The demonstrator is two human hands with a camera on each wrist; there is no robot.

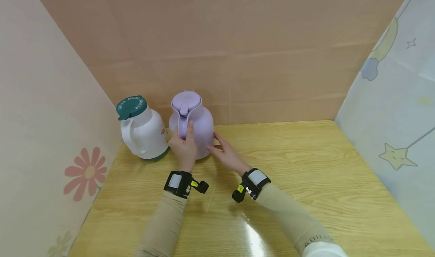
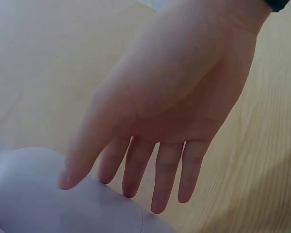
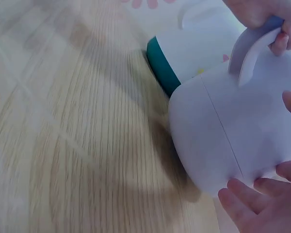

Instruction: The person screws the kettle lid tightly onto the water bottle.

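A lilac jug (image 1: 200,124) with a hinged lid stands on the wooden table (image 1: 306,166) near the back wall. My left hand (image 1: 184,136) grips its handle from the front, thumb up along it. My right hand (image 1: 217,145) is open, its straight fingers touching the jug's right side low down. In the left wrist view the right hand (image 2: 136,160) shows palm-on with spread fingers resting on the jug (image 2: 39,194). In the right wrist view, the left hand (image 3: 266,19) curls round the handle, and the right hand's fingertips (image 3: 262,204) lie against the jug (image 3: 223,145).
A white jug (image 1: 146,136) with a green lid stands just left of the lilac one, almost touching it; its green base (image 3: 162,63) shows in the right wrist view. Paper-covered walls close in on the left, back and right.
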